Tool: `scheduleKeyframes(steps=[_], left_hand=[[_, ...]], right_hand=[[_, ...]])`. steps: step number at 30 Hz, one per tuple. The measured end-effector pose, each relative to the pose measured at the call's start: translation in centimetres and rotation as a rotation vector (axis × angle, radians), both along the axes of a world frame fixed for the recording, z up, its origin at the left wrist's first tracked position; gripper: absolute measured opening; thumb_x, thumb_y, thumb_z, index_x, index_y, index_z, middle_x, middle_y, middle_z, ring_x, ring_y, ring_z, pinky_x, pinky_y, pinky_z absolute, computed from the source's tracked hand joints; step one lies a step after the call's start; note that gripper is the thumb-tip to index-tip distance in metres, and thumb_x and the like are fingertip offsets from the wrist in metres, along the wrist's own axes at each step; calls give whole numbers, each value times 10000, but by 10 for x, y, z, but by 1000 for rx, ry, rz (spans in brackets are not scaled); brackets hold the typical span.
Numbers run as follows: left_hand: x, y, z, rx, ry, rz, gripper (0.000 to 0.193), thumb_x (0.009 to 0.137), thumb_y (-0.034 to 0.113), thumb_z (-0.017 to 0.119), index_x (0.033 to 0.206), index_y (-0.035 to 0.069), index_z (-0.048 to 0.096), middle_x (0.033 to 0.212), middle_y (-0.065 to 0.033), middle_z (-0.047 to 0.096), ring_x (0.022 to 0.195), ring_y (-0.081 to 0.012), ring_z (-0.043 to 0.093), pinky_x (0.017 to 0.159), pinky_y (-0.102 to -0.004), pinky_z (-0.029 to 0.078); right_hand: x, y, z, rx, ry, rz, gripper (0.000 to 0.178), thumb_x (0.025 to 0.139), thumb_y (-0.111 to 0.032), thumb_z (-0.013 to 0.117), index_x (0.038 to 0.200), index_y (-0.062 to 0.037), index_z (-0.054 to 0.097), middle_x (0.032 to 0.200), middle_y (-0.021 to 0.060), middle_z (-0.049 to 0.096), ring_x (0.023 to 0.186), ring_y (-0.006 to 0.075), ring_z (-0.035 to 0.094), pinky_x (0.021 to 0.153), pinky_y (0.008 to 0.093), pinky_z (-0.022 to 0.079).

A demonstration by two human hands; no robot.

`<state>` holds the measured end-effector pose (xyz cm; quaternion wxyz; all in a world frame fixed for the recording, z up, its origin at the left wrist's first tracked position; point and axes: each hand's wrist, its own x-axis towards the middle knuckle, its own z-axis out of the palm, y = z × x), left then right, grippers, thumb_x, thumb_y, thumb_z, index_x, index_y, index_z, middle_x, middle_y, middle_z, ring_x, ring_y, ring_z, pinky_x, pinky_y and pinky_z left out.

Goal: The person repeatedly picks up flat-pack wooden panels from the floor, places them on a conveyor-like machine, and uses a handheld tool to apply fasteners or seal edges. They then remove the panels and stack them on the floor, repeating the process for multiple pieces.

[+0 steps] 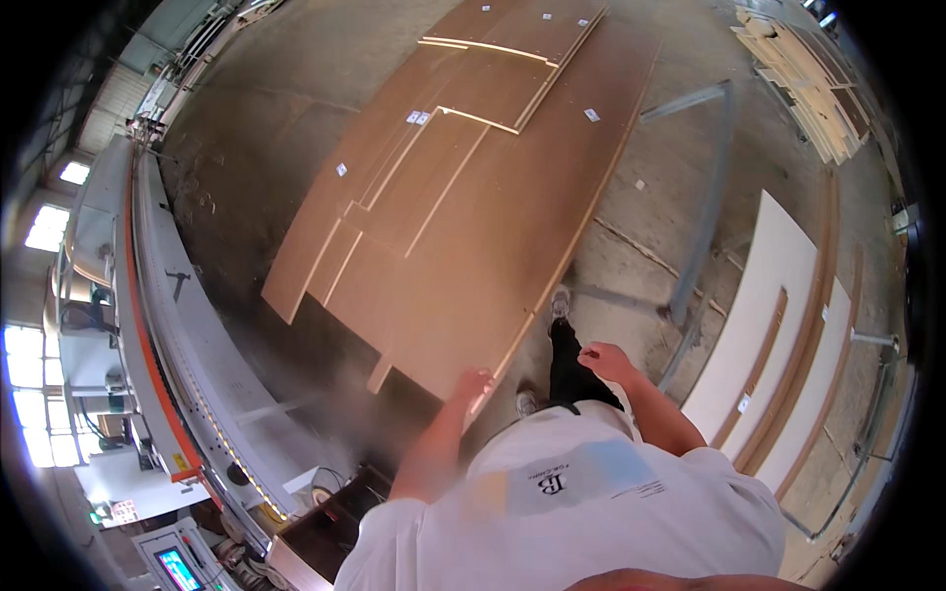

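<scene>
My left hand (474, 383) is at the near corner of a large brown wooden panel (463, 286), its fingers curled at the panel's edge. That panel lies in a stack of flat brown boards of differing sizes, with narrower panels on top toward the far end. Small white labels (418, 117) are stuck on several of the boards. My right hand (606, 361) hangs beside my right leg, apart from the stack. Its fingers are curled in, and I see nothing in them.
A long machine (187, 325) with an orange strip runs along the left, with a lit control screen (178, 568) at its near end. At right stand a grey metal frame (702, 217) and white and brown panels (759, 325). Light wooden pieces (803, 84) are piled far right.
</scene>
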<state>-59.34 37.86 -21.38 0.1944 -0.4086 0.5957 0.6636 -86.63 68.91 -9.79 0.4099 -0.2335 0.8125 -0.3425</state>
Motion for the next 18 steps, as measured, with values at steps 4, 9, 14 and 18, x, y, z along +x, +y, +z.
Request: scheduleKeyframes(steps=[4,9,14,18], left_hand=[[-50,-31,-5,144,-97,47,101,940,136,592,927,93,682,843,-4,683,676,-81,604,516,-226,436],[-155,-92,-5,89,-249,22,149,933,250,649,971,116,702,806,6,679,666,-90,603,528,-266,453],[-313,-190,-58,-20,-281,91,266,947,238,636,1115,44,708,910,-66,720,766,-166,676,621,-328,522],[-493,-257,-57,1,-138,169,359,1008,186,502,1298,-7,592,1173,-139,689,940,-229,704,805,-381,570]], right_hand=[[-104,-97,-45,71,39,21,374,839,-427,708,1021,-101,710,940,93,732,916,283,695,830,403,541],[-252,-216,-108,337,122,180,445,807,-452,726,1091,-113,682,1137,120,676,1094,320,634,905,434,528],[-349,-303,-143,548,164,182,645,740,-422,819,1233,-74,592,1315,126,577,1216,320,566,978,432,508],[-374,-330,-148,689,58,48,741,651,-353,912,1227,-49,560,1267,139,570,1189,319,575,967,423,514]])
